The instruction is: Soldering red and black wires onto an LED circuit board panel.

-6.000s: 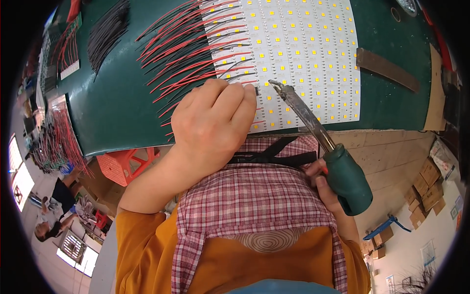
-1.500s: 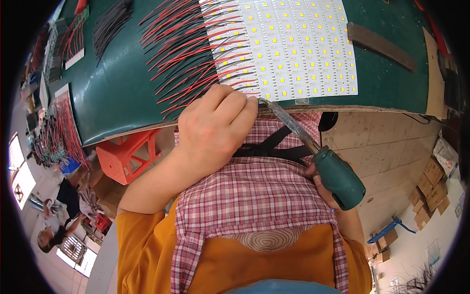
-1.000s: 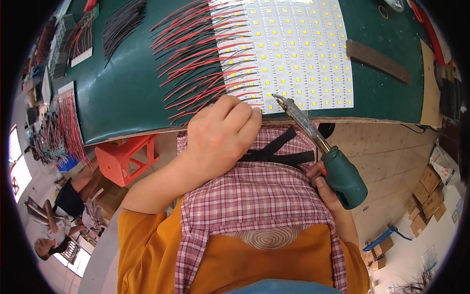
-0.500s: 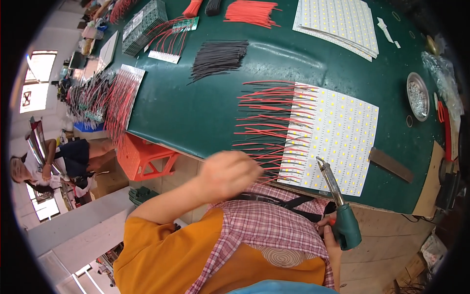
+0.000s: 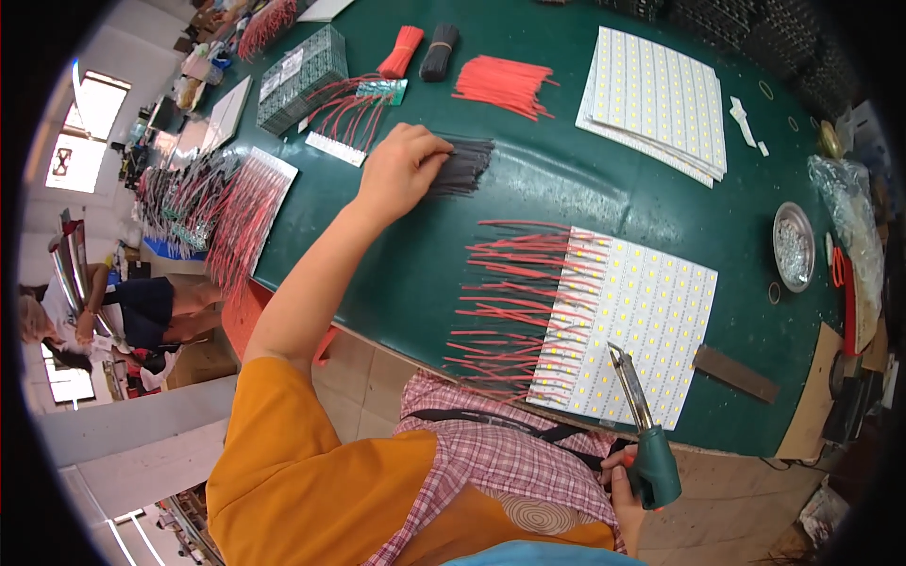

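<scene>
My left hand (image 5: 401, 172) reaches out over the table, its fingers closed at the near-left end of a pile of black wires (image 5: 464, 168). It covers part of that pile. At the table's front edge, my right hand (image 5: 623, 488) grips a soldering iron (image 5: 656, 462) by its green handle. The metal tip points up and left over a white LED board panel (image 5: 642, 311). Along the panel's left side, several red wires (image 5: 510, 288) and black wires stick out to the left.
Beyond lie red wires (image 5: 505, 85), bundled red (image 5: 403, 50) and black wires (image 5: 439, 53), and stacked white panels (image 5: 651, 104). A metal bowl (image 5: 793, 247) and a dark bar (image 5: 734, 374) are at right. Wired boards (image 5: 250, 212) lie left, near a person (image 5: 90, 302) beyond the table.
My left hand has moved from beside the panel's wires, up and away to the black wire pile. My right hand keeps hold of the soldering iron. The view has shifted.
</scene>
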The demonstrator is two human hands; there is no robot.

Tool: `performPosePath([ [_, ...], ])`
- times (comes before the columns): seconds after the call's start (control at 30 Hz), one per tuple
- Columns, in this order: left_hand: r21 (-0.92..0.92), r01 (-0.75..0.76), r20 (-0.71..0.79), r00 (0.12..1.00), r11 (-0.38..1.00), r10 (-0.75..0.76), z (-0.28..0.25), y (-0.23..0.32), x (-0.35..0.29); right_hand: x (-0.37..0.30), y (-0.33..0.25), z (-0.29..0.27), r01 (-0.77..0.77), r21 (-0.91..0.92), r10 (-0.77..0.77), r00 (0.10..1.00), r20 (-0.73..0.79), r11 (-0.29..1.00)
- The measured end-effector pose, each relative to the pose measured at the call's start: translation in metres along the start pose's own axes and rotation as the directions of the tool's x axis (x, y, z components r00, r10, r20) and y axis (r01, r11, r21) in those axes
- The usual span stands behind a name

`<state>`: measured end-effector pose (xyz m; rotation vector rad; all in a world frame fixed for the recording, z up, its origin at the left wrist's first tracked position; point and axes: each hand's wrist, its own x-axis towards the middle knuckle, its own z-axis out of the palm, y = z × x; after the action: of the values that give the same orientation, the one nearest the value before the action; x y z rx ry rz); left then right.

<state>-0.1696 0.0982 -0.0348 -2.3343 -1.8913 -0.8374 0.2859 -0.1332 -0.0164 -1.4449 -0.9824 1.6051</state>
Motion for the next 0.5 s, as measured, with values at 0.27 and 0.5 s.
performPosePath([
  [0.27,0.224,-0.078,0.198,0.980,0.971,0.033,0.072,0.007,0.135,0.067,0.024,-0.007,0.077,-0.285,0.007,0.959,0.284,0.955],
  [0.5,0.308,-0.027,0.424,0.899,0.951,-0.112,0.100,-0.033,0.160,0.033,-0.017,-0.020,0.115,-0.558,0.056,0.958,0.281,0.822],
])
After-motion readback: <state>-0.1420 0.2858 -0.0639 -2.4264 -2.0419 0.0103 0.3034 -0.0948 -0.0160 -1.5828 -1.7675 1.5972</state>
